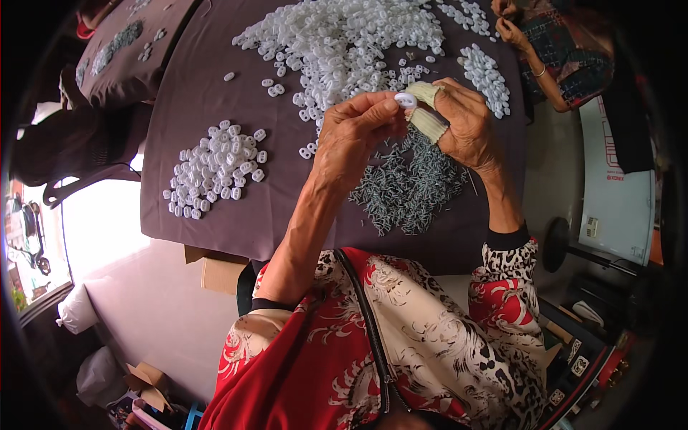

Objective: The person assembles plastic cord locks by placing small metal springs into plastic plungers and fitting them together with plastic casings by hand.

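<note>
My left hand (362, 132) pinches a small white oval plastic piece with two holes (405, 100) between thumb and fingertips. Close against its right side is my right hand (462, 122), with cream ribbed fabric covers (428, 126) on its thumb and forefinger. Those two covered fingertips come together at the piece; whatever may lie between them is hidden. Below both hands spreads a heap of small grey screws (408, 188) on the dark tablecloth (287, 215). A large heap of similar white pieces (337, 50) lies beyond my hands.
A smaller pile of white pieces (218, 168) sits at the left, and another group (485, 79) at the right. Across the far right corner, another person's hands (510, 29) are at the table. A second table (132, 36) stands at the far left. A cardboard box (218, 274) shows under the near edge.
</note>
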Tool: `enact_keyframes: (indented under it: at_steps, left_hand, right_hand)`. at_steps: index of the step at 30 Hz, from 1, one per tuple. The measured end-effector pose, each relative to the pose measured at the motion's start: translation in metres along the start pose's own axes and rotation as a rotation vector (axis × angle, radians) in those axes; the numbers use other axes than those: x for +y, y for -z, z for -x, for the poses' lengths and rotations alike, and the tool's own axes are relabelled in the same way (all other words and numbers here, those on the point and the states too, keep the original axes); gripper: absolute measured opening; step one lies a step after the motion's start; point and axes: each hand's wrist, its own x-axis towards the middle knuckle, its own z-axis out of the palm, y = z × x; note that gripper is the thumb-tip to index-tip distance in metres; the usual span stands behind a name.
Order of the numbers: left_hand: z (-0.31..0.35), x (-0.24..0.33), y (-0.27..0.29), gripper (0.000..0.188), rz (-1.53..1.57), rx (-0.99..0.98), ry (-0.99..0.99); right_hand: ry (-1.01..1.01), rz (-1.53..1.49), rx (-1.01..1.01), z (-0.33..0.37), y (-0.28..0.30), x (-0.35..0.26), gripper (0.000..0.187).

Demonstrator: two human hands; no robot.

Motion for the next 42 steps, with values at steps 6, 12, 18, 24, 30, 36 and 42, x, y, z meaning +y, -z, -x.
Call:
enact_keyframes:
  at_steps: [6,12,18,24,30,36,42]
  left_hand:
    - [0.0,0.001,0.002,0.021,-0.065,0.013,-0.012]
    - [0.002,0.003,0.001,0.02,-0.083,0.008,-0.011]
    - [0.005,0.005,-0.001,0.019,-0.063,0.018,-0.005]
    - [0.007,0.006,0.005,0.017,-0.108,0.07,-0.055]
    - [0.007,0.005,0.005,0.015,-0.218,0.062,-0.089]
    - [0.009,-0.001,0.001,0.015,-0.236,0.059,-0.092]
    - [0.007,-0.003,0.006,0.013,-0.19,0.107,-0.102]
  right_hand:
    - [-0.076,-0.034,0.022,-0.002,-0.003,-0.007,0.031]
    - [-0.119,-0.098,0.054,-0.003,-0.007,-0.007,0.034]
    - [-0.045,0.015,0.111,-0.005,-0.015,-0.008,0.033]
    - [-0.247,-0.305,0.061,-0.009,-0.01,-0.012,0.024]
    - [-0.455,-0.624,-0.04,-0.009,-0.014,-0.004,0.019]
    - [-0.502,-0.566,0.008,-0.007,-0.02,-0.008,0.02]
    - [-0.515,-0.502,-0.052,-0.007,-0.027,-0.008,0.017]
